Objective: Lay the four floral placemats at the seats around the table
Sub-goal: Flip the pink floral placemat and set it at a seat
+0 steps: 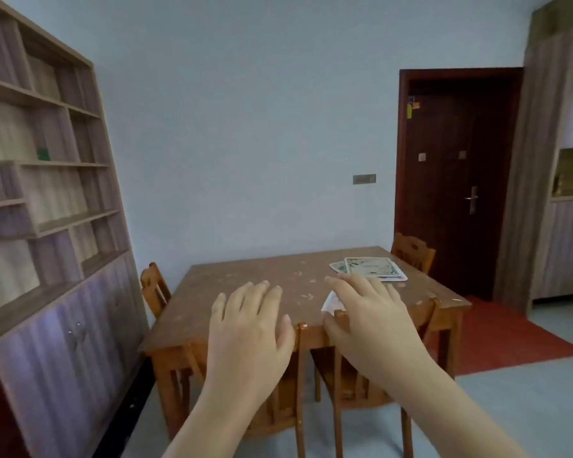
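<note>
A worn brown wooden table [245, 292] stands ahead of me. A loose stack of floral placemats [372, 267] lies near its far right corner, pale green on top with a pink edge beneath. Another placemat [332, 302] peeks out on the near side, mostly hidden behind my right hand. My right hand [368, 320] hovers over it with fingers spread. My left hand [250, 325] is held out, palm down, fingers apart, above the table's near edge. Neither hand holds anything.
Wooden chairs stand at the left side [154, 289], the far right [412, 251] and the near side [315, 385]. A tall shelf unit [43, 193] fills the left wall. A dark door [454, 180] and a red mat [506, 342] lie to the right.
</note>
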Motion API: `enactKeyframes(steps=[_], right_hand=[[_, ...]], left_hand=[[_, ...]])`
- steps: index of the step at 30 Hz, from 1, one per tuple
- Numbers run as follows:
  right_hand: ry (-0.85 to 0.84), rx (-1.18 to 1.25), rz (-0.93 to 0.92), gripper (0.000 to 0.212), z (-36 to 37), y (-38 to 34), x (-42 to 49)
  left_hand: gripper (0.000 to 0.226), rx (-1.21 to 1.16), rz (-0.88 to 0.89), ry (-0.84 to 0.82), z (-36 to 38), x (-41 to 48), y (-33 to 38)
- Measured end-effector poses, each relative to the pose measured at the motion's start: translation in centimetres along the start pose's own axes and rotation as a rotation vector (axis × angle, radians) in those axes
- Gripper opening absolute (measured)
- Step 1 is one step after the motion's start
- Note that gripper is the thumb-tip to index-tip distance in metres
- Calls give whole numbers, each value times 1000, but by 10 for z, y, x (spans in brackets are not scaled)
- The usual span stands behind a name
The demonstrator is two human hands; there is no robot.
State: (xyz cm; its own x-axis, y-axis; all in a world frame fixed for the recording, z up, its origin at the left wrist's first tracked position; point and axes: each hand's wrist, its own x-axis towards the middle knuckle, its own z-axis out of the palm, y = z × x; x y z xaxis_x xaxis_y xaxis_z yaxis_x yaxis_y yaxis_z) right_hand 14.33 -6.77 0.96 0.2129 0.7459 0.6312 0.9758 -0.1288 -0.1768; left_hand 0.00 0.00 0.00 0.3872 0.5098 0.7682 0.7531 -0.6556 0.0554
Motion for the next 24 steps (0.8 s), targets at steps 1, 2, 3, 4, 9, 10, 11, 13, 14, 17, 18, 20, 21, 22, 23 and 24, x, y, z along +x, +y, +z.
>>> enactKeyframes(steps=[1,2,3,4,9,10,11,13,14,17,18,20,21,22,23,24], right_hand=[[-6,14,-4,42,7,7,4],[1,6,-13,43,14,13,8],[-13,-11,-26,44,23,23,13],[-51,-20,-27,44,30,34,17],[-52,-51,-13,47,65,101,48],[-58,-50,3,46,71,115,55],[-60,-46,12,45,77,128,61],[-64,-40,23,40,88,154,71],[-63,-42,29,38,93,166,77],[-58,-42,44,38,109,201,92],[-64,-46,45,38,115,212,96],[-50,-59,32,38,128,230,104],[-43,-63,25,38,135,237,108],[-40,-61,22,37,143,242,112],[-36,-54,20,37,150,248,116],[-36,-48,22,37,159,253,121]], left_hand=[[38,-8,8,10,9,4,2],[38,-14,23,27,19,8,5],[37,-18,31,24,30,11,7],[36,-19,42,21,42,15,9],[36,6,82,-25,108,42,25],[36,0,83,-48,122,50,31],[36,-10,87,-66,136,56,36],[36,-24,89,-88,164,67,47],[36,-34,80,-98,178,72,53],[34,-86,28,-120,218,84,66],[32,-106,15,-122,230,87,69],[34,-126,12,-136,254,93,75],[35,-132,19,-147,264,95,76],[36,-135,26,-155,275,98,76],[36,-138,28,-168,286,101,75],[36,-142,21,-181,296,105,72]])
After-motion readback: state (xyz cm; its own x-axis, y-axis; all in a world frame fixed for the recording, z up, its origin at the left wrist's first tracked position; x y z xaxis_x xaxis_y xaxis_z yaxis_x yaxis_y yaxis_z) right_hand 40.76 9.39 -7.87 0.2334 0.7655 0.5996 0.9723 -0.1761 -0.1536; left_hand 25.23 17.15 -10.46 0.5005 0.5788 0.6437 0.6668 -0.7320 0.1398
